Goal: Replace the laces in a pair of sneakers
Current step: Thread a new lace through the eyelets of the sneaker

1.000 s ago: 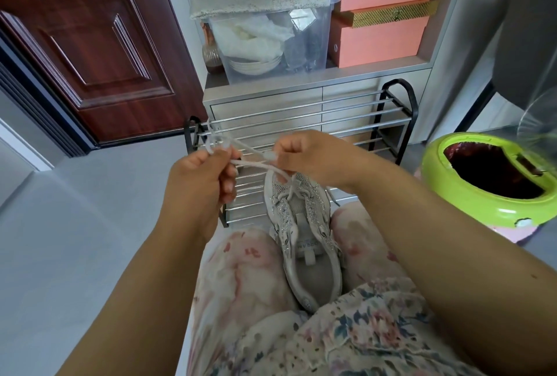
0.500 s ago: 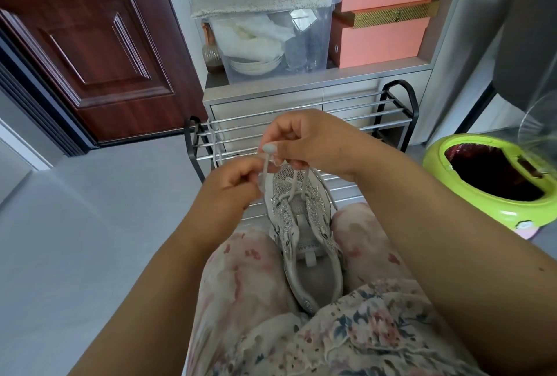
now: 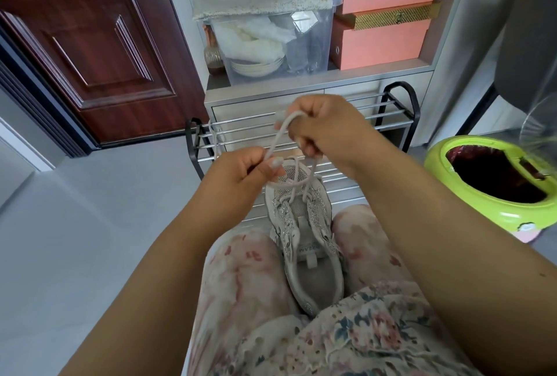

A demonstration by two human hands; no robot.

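Observation:
A grey-white sneaker (image 3: 307,240) with glittery trim sits wedged between my knees, toe pointing away from me. Its white lace (image 3: 278,137) runs up from the front eyelets. My left hand (image 3: 238,176) pinches the lace just above the toe, at the shoe's left. My right hand (image 3: 324,128) is higher and to the right, fingers curled round a loop of the same lace, which arches over its knuckles. A second strand hangs from the right hand down to the eyelets. The second sneaker is not in view.
A metal shoe rack (image 3: 388,110) stands just beyond the shoe. Behind it a cabinet carries a clear storage box (image 3: 277,49) and pink boxes (image 3: 382,40). A green bin (image 3: 494,182) is at the right, a wooden door (image 3: 90,52) at the left.
My hands, spread apart with the lace taut a second ago, came together over the toe. Now the right hand has lifted a loop of lace while the left stays low by the toe.

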